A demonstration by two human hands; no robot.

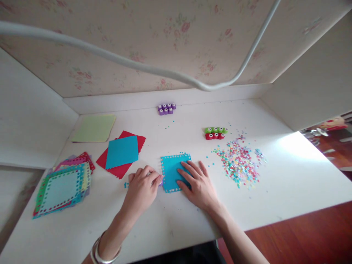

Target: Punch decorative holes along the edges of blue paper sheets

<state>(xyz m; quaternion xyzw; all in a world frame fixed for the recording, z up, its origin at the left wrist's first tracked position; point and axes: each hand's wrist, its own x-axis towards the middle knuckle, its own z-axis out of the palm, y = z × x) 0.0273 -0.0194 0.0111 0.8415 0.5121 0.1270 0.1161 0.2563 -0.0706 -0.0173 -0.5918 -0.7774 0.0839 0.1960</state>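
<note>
A small blue paper square with punched holes along its border lies on the white desk. My right hand rests flat on its right part, fingers spread and stretched out. My left hand is curled at the square's left edge, its fingers closed round a small object, apparently a purple paper punch that is mostly hidden.
A stack of punched coloured sheets lies front left. Blue and red sheets and a pale green sheet lie behind it. Purple punches, green and red punches and a confetti pile lie further back and right. A white cable hangs overhead.
</note>
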